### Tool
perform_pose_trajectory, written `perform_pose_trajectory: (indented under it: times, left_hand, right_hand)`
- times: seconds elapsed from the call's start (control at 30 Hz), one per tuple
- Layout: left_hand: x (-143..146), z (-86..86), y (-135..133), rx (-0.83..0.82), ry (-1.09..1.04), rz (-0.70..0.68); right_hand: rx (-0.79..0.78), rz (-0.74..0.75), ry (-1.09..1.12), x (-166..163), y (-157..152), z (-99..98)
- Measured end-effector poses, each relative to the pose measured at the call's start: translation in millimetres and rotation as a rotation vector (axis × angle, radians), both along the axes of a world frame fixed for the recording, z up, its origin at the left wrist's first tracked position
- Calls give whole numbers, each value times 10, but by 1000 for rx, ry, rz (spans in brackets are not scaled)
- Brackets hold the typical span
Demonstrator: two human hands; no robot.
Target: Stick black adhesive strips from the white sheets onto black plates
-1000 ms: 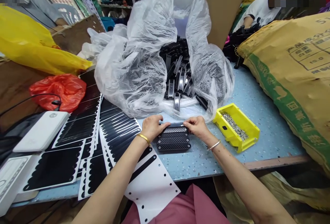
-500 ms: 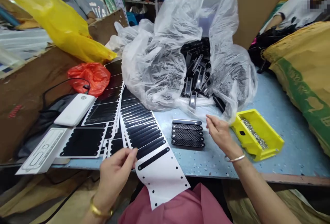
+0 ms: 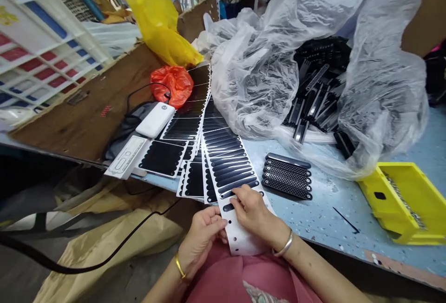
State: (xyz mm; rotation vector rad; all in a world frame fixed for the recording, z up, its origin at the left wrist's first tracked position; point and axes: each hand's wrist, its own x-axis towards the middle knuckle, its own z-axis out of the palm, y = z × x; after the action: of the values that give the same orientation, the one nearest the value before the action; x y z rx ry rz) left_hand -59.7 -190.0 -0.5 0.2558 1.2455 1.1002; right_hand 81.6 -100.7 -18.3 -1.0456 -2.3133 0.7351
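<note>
A white backing sheet of black strip stickers (image 3: 232, 154) runs down over the table edge toward my lap. Its lower end is bare white with small black dots. My left hand (image 3: 208, 228) pinches the left edge of this sheet between thumb and fingers. Above the sheet, my right hand (image 3: 253, 209) has thumb and fingertips drawn together at the lowest black sticker (image 3: 228, 207), covering most of it. To the right lies a neat row of black bars (image 3: 287, 180), several with a mesh-patterned face and one smooth and glossy at the back.
More sticker sheets (image 3: 163, 158), a white power bank (image 3: 155, 120) and a white box (image 3: 126, 158) lie left. Behind, a clear plastic bag (image 3: 258, 84) spills black plastic parts (image 3: 313, 103). A yellow bin (image 3: 400, 205) of small metal pieces and a hex key (image 3: 346, 220) are right.
My right hand has come left from beside the bars to the sticker sheet. My left hand now grips the sheet's edge. The view has swung left, and the hex key is now visible.
</note>
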Motion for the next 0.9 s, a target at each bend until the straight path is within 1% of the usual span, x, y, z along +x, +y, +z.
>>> perform_pose_trajectory:
  times: [0.03,0.13,0.23,0.33,0.4,0.5,0.6,0.73,0.9]
  left_hand:
    - [-7,10,-4,8,1,0]
    - [-32,31,20,7,94,64]
    - [-56,47,101,-16,121,60]
    - [-64,46,195,4,123,53]
    - [-57,36,240,18,147,83]
    - [-37,32,272,26,160,121]
    - [-28,61,282,43,155,121]
    - [-37,124,315,70,125,65]
    - [-44,164,375,102,115,-11]
  right_hand:
    - [6,8,-34,-10,-19,-32]
    - [3,45,-69,53,-71,-94]
    - [-33,83,-27,164,-108,-114]
    - [-64,107,41,226,-124,-113]
    - [-98,79,78,218,-124,-107]
    - [-141,-29,117,134,-115,-91]
    - [-173,-116,134,2,-108,-52]
    - [-314,-168,165,-131,-87,45]
    - [-606,-193,302,-148,-9,170]
